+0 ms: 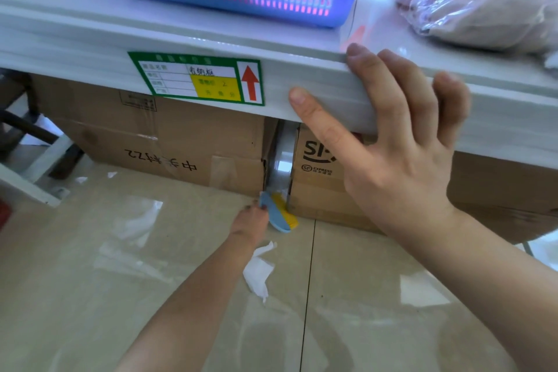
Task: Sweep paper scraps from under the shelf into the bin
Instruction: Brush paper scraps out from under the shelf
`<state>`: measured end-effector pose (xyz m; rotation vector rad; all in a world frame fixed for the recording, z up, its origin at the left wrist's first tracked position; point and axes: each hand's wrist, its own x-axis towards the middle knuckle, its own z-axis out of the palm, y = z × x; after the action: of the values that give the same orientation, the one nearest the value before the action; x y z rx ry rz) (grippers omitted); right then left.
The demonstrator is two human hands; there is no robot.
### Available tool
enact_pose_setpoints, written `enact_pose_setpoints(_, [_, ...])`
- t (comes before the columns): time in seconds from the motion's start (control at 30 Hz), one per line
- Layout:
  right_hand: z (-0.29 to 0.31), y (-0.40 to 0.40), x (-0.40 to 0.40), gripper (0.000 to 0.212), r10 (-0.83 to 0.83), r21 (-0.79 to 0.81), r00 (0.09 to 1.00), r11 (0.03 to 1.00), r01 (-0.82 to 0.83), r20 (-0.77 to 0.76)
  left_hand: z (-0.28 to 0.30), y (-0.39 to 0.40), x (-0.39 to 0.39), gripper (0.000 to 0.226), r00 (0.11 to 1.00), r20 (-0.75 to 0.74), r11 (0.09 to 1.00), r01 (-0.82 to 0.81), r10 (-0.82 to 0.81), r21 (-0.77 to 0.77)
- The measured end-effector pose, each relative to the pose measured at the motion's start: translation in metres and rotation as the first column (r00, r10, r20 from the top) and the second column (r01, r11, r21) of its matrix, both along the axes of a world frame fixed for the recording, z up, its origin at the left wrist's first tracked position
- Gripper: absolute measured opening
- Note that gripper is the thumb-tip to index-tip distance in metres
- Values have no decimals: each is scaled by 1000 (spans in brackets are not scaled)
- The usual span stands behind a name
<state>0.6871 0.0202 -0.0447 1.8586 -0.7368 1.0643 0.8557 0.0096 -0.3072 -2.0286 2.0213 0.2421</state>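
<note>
A person's left hand (252, 222) is gripping a small blue-and-yellow brush (279, 213), working it into the gap between two cardboard boxes under the shelf (302, 75). The right hand (389, 142) is bracing open on the shelf edge. A paper scrap (258, 272) is lying beside the forearm, awaiting sweeping; no bin is visible. One box (320, 178) reads "SF EXPRESS".
</note>
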Motion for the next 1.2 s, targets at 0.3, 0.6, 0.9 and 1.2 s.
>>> enact_pose_setpoints(0.3, [3,2,0,45,-7,16,1000,1000,7,-1,1,79,34,73,996,-90,977,-16,-3,-212])
enact_pose_setpoints(0.6, [4,5,1,45,-16,8,1000,1000,16,-7,5,64,33,50,994,-34,952,-111,105,-285])
enact_pose_setpoints(0.9, [6,11,0,53,-34,128,997,991,42,-64,-17,87,32,40,998,-64,987,-5,-6,-161])
enact_pose_setpoints(1.2, [-73,76,3,27,376,764,917,550,-336,132,74,103,16,33,998,-16,864,-61,62,-500])
